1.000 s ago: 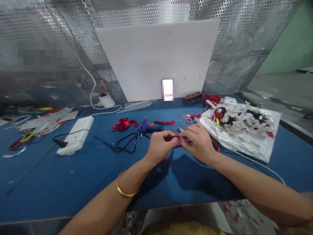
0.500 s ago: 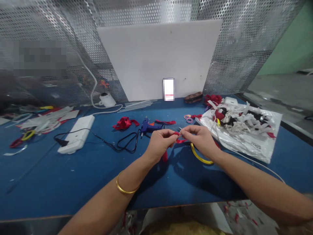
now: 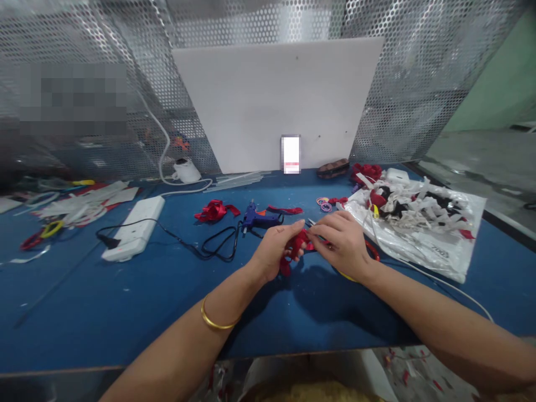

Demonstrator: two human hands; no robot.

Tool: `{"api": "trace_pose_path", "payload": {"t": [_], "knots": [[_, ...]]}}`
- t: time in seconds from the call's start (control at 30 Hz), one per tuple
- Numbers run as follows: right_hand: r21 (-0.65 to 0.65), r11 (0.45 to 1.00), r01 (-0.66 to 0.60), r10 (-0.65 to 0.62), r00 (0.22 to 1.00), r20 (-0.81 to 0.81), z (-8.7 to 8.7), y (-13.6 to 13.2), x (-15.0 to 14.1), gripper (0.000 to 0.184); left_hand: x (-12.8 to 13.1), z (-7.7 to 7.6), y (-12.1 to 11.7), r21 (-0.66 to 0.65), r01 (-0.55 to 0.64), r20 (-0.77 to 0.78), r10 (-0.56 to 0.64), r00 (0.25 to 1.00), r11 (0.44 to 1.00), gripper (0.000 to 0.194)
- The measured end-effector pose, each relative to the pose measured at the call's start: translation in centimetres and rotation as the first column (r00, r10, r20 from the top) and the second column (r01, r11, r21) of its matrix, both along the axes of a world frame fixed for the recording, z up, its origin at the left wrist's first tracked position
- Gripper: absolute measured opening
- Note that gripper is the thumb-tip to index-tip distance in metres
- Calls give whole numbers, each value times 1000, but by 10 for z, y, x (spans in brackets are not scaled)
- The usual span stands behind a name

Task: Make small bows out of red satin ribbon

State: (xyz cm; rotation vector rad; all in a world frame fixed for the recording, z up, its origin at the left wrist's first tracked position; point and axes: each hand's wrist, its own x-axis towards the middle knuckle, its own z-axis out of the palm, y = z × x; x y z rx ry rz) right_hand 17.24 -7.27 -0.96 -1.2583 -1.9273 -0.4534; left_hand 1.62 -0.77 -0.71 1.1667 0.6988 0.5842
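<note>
Ribbon [image 3: 297, 242] — bunched, its length slanting down-left — pinched by left hand [image 3: 273, 249] and right hand [image 3: 345, 241].

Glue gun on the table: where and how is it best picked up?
I'd grip the glue gun by its handle, coming from the person's right and slightly above: it lies flat with the handle sticking out that way, orange trigger on the far side.

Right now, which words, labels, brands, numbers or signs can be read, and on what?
White plastic bag: short dark print, too blurred to quote with certainty.
Phone: screen pixelated, unreadable.
Glue gun, power strip: no readable text.
Nothing else legible.
</note>
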Motion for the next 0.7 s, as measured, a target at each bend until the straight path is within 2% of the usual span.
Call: {"api": "trace_pose_path", "payload": {"t": [0.13,0.37,0.43,0.57,0.63,0.7], "knots": [[30,999,15,-19,989,144,-1,0,1,13,2,-6,2,-90,24,-18,-26,1000,996,30],[105,994,0,-27,965,261,-2,-3,0,14,6,-10,-2,-24,-85,-24,85,996,996,30],[120,993,-12,-17,970,242,-1,-5,-1,14,6,-11,0,-8,-121,-27,120,992,993,29],[157,986,-57,40,994,105,2,-8,-1,14,4,-10,7,-10,-216,-12,215,976,976,27],[110,989,-102,100,995,22,4,-8,-2,18,3,-9,9,-17,-220,17,221,975,975,31],[-37,972,-234,232,972,-43,6,-8,-3,26,2,-7,10,-7,-216,49,216,975,976,35]]}}
